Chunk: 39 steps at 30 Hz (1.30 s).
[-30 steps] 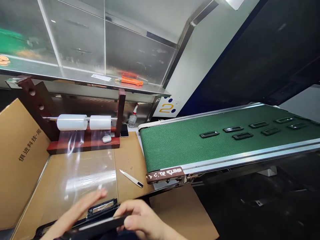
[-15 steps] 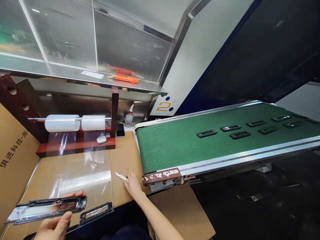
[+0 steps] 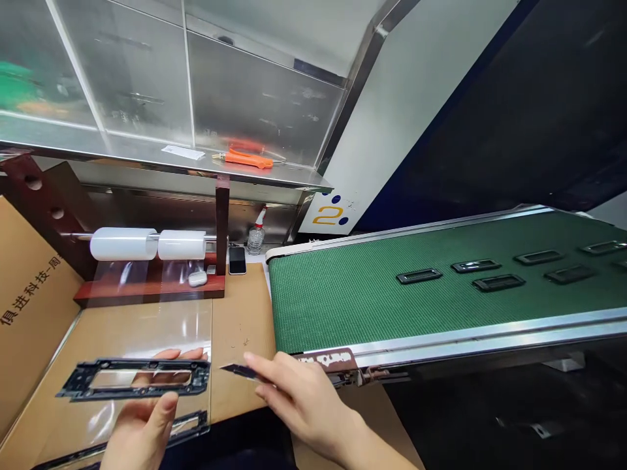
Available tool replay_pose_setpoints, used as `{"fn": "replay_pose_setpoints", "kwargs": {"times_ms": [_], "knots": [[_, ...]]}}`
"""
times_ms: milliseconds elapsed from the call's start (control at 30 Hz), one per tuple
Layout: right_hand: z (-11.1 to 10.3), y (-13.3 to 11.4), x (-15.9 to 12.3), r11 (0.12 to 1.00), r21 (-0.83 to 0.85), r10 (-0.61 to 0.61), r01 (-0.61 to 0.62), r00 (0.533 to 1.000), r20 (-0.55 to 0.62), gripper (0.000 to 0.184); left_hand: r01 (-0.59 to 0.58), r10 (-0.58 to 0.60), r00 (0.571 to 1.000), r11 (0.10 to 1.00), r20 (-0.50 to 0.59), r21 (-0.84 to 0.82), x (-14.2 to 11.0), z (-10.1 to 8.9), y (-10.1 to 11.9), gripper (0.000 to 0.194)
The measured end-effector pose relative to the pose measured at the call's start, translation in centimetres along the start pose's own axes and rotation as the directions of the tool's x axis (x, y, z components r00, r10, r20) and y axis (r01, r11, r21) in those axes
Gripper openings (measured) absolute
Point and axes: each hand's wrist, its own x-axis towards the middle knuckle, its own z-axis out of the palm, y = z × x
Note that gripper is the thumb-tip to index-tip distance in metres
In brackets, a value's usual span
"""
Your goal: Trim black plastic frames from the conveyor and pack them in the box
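Note:
My left hand (image 3: 147,421) grips a long black rectangular plastic frame (image 3: 142,395) by its lower and far edges, thumb in front and fingers behind. Through its window my fingers show. In my right hand (image 3: 308,405) is a slim dark pointed tool (image 3: 238,371), pinched between thumb and fingers; its exact kind is hard to make out. The tip points left, a short gap away from the frame's right end. Below the held frame, a second black frame (image 3: 198,424) lies at the near edge of the bench, partly behind my left hand. Clear film (image 3: 183,320) covers the cardboard bench top.
Two white film rolls (image 3: 122,243) hang on a dark red stand (image 3: 222,228). Nearby are a phone (image 3: 238,260), a white case (image 3: 198,279) and a spray bottle (image 3: 255,238). To the right, a green conveyor belt (image 3: 333,300) carries several black frames (image 3: 418,276). An orange tool (image 3: 248,158) lies on the shelf.
My left hand has raised the frame and moved it right. My right hand has come nearer with the pointed tool. Frames on the belt appear farther right, and the view has shifted slightly.

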Motion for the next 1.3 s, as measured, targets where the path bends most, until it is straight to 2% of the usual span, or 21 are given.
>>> {"fn": "replay_pose_setpoints", "kwargs": {"times_ms": [100,200,333,467,600,667,733,867,933,1033,1133,1200,1233,1267,1300], "knots": [[-2.6,-0.6,-0.2,0.958,-0.253,-0.149,0.136,0.988,-0.030,0.036,0.022,-0.022,1.000,0.995,0.010,-0.102,-1.1,1.1,0.5,0.051],[-3.3,-0.4,-0.2,0.939,-0.304,-0.175,0.160,0.984,-0.023,0.034,-0.034,0.037,0.999,0.993,0.021,-0.116,-1.8,2.1,1.0,0.051],[-3.7,0.0,-0.5,0.947,-0.272,-0.181,0.169,0.983,-0.020,0.034,-0.035,0.030,0.998,0.994,-0.048,-0.100,-2.5,3.7,1.7,0.052],[-4.2,0.3,-0.8,0.964,-0.211,-0.176,0.165,0.984,-0.032,0.035,-0.113,0.114,0.994,0.991,0.004,-0.065,-3.2,4.6,1.9,0.048],[-4.4,0.4,-1.0,0.968,-0.188,-0.173,0.166,0.985,-0.018,0.035,-0.071,0.065,0.996,0.994,-0.068,-0.083,-3.4,4.7,1.6,0.050],[-4.5,0.5,-1.1,0.973,-0.167,-0.159,0.157,0.987,0.000,0.035,-0.100,0.099,0.995,0.993,-0.014,-0.065,-3.5,4.9,1.6,0.048],[-4.7,0.6,-1.1,0.980,-0.136,-0.142,0.144,0.989,0.029,0.035,-0.105,0.105,0.994,0.993,-0.004,-0.060,-3.8,5.4,1.8,0.047],[-5.0,0.7,-1.3,0.984,-0.099,-0.139,0.145,0.988,0.069,0.036,-0.051,0.043,0.994,0.995,-0.103,-0.082,-4.5,6.1,2.0,0.051],[-5.1,0.8,-1.4,0.983,-0.086,-0.155,0.161,0.985,0.074,0.036,-0.071,0.065,0.996,0.993,-0.060,-0.097,-4.4,5.5,1.4,0.050],[-5.3,0.8,-1.5,0.986,-0.047,-0.156,0.160,0.984,0.085,0.037,-0.124,0.134,0.988,0.985,0.080,-0.116,-3.5,3.8,0.1,0.045],[-5.4,0.9,-1.5,0.994,0.051,-0.104,0.099,0.990,0.101,0.038,-0.137,0.153,0.980,0.983,0.126,-0.124,-3.1,3.5,-0.3,0.044],[-5.2,1.2,-1.5,0.970,0.242,-0.035,-0.006,0.986,0.162,0.038,-0.103,0.115,0.990,0.985,0.083,-0.136,-3.3,4.6,0.3,0.045],[-5.0,1.3,-1.5,0.916,0.389,0.004,-0.094,0.974,0.226,0.038,-0.068,0.075,0.996,0.987,0.043,-0.146,-3.6,5.4,0.9,0.046],[-4.8,1.5,-1.4,0.813,0.544,0.035,-0.208,0.950,0.312,0.039,-0.031,0.031,1.000,0.987,-0.001,-0.161,-3.9,6.4,1.4,0.047],[-4.5,1.7,-1.4,0.663,0.674,0.047,-0.326,0.916,0.398,0.041,0.008,-0.015,0.999,0.984,-0.041,-0.178,-4.3,7.3,2.0,0.049]]}}
